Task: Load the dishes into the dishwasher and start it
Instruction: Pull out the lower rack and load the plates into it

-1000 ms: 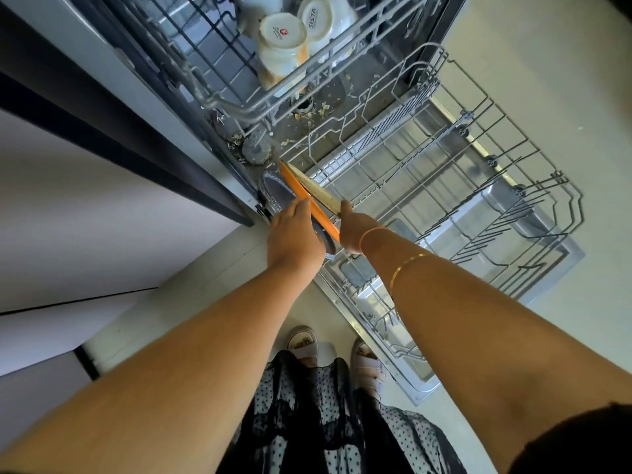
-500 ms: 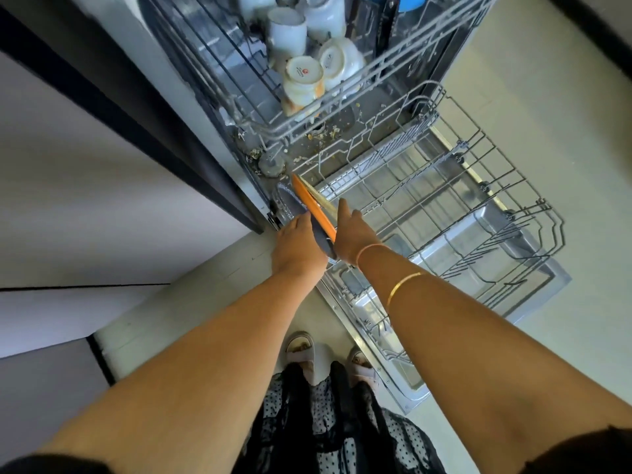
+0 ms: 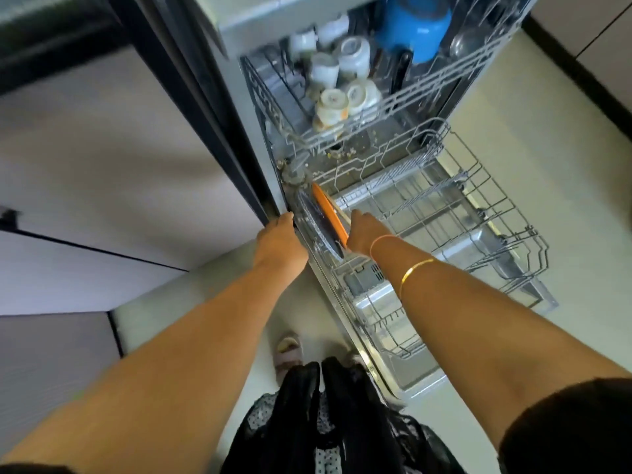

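Observation:
The dishwasher stands open with its lower rack (image 3: 478, 206) pulled out over the door (image 3: 424, 374). At the rack's left end a dark grey plate (image 3: 318, 230), an orange plate (image 3: 328, 213) and a thin pale plate behind it stand on edge. My left hand (image 3: 280, 239) lies against the outer side of the grey plate, fingers stretched forward. From the right, my right hand (image 3: 362, 230) holds the orange plate's rim; its thumb is hidden.
The upper rack (image 3: 403, 100) holds several upturned white cups (image 3: 331, 104) and a blue pot (image 3: 417, 25). Food crumbs lie on the tub floor (image 3: 349, 152). A dark-edged cabinet (image 3: 191, 107) stands left of the machine. My feet (image 3: 289, 350) are beside the door.
The plates went from tilted to more upright at the rack's left end. My left hand slid off the grey plate's top to its outer side. The camera view rose, showing more of the upper rack.

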The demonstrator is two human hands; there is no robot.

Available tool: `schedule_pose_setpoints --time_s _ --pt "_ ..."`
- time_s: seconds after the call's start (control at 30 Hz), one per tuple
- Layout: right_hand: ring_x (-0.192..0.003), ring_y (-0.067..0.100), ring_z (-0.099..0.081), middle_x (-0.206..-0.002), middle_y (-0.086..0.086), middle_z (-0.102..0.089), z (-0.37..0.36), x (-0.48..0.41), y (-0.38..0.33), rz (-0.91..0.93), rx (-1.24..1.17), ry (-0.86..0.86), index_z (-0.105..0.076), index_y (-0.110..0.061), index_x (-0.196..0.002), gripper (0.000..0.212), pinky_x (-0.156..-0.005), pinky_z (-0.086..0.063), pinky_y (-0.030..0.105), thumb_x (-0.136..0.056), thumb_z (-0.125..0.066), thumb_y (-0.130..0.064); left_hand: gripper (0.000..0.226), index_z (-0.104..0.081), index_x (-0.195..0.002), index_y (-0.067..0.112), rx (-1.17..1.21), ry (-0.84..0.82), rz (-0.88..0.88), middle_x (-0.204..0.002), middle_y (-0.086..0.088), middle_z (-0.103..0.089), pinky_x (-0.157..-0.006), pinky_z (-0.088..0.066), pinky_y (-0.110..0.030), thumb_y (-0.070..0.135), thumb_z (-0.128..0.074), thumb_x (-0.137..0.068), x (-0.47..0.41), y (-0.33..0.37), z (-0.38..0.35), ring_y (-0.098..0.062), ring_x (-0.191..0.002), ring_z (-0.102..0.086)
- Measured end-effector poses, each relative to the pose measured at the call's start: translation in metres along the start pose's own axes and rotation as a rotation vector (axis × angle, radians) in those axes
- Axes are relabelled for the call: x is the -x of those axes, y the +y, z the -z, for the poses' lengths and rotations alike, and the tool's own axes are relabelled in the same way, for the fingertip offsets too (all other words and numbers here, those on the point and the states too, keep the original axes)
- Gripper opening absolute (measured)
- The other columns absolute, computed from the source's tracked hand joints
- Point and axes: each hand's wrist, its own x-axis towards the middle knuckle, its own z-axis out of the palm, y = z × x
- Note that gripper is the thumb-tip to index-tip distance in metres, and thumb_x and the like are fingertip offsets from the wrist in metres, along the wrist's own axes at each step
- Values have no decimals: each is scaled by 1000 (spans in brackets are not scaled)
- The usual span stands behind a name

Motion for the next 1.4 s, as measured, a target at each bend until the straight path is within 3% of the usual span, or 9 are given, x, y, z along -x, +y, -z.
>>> schedule_pose_setpoints --time_s 0.2,0.4,0.57,0.83,1.0,1.17,1.27,1.4 --pt "-111 34 -55 -122 19 -56 -26 -45 16 11 57 -7 -40 -3 -132 48 -83 -45 35 -87 -59 -6 60 -27 -146 16 -66 26 -120 -149 -6 -34 -108 -33 -36 5 -51 -93 -28 1 -44 -25 -136 -32" --pt "-106 35 -57 -115 17 -60 -44 -74 36 36 -15 156 -41 -11 -131 40 -76 -43 35 -93 -53 -13 62 -23 -147 11 -160 -9 -308 -154 -6 -24 -112 -26 -33 2 -49 -91 -57 3 -76 -26 -139 -26" --pt "-114 32 -55 -121 13 -60 -46 -89 43 18 75 103 -54 -10 -124 33 -90 -46 36 -91 -53 -10 66 -20 -148 10 -202 -29 -306 -156 -6 -20 -115 -20 -33 3 -51 -91 -73 4 -84 -25 -142 -20" --pt "-92 27 -63 -104 5 -67 -27 -90 50 -21 -21 317 -68 -18 -109 30 -81 -56 41 -89 -46 -15 60 -26 -146 9 -163 18 -295 -151 -7 -30 -114 -25 -33 0 -49 -91 -79 -6 -87 -25 -139 -28" --pt "-84 27 -64 -94 8 -68 1 -96 44 -10 -102 402 -69 -11 -101 31 -76 -57 39 -86 -42 -8 59 -28 -145 7 -151 37 -266 -150 -8 -32 -112 -29 -36 -1 -48 -90 -79 -9 -86 -26 -138 -30" --pt "-81 25 -61 -96 6 -68 10 -102 26 13 -109 412 -69 -9 -104 31 -65 -50 30 -87 -43 -8 60 -30 -144 7 -160 34 -272 -149 -9 -34 -109 -32 -35 0 -51 -89 -80 -9 -88 -27 -136 -34" --pt "-68 25 -53 -78 6 -59 11 -103 21 20 -117 429 -63 -10 -81 21 -58 -40 28 -85 -42 -7 61 -30 -144 6 -165 34 -279 -148 -10 -35 -109 -32 -35 0 -53 -89 -81 -10 -89 -26 -136 -35" --pt "-64 23 -52 -70 4 -53 23 -107 14 26 -182 464 -57 -10 -74 17 -59 -42 28 -83 -43 -8 59 -32 -143 6 -154 46 -286 -146 -10 -39 -110 -33 -36 0 -54 -88 -83 -11 -90 -27 -135 -36"
